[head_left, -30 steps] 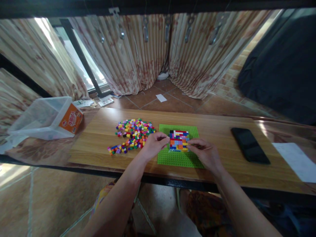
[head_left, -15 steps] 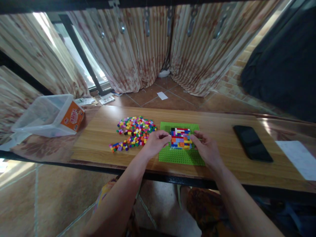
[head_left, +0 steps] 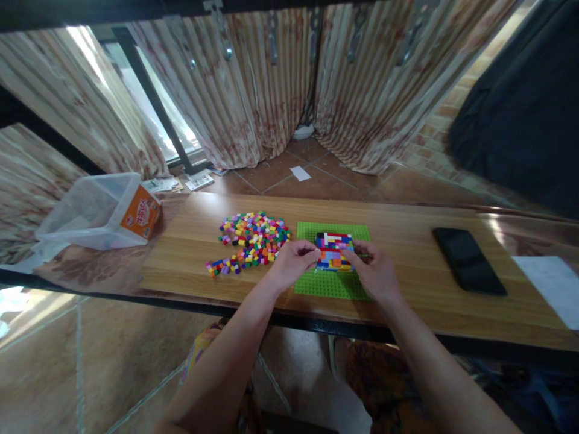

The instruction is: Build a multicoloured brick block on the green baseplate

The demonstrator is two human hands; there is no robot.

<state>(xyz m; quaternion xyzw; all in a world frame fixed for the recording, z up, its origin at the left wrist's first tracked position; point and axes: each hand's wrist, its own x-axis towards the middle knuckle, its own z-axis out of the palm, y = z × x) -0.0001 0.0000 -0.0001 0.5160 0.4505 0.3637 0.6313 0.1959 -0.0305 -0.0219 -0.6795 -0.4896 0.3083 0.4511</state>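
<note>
A block of multicoloured toy bricks [head_left: 333,242] stands on a green studded baseplate [head_left: 332,289]. At its left edge is my left hand [head_left: 292,262], thumb and forefinger closed in a pinch. Whatever lies between those fingertips is too small to make out. My right hand [head_left: 375,268] grips the block's right side, the thumb lying over the bricks and the curled fingers by the far right edge. Part of the block is hidden under the thumb. Left of the baseplate, many small loose bricks [head_left: 256,232] are spread in a pile, close to my left hand.
A black phone [head_left: 469,260] lies on the wooden table [head_left: 407,241] to the right, beside a white sheet of paper [head_left: 549,286]. A clear plastic bin [head_left: 85,211] with an orange label stands past the table's left end. Curtains [head_left: 266,102] hang behind.
My right thumb has moved inward, further over the bricks. My left fingertips have come slightly closer over the block's left edge. The whole view has shifted a little.
</note>
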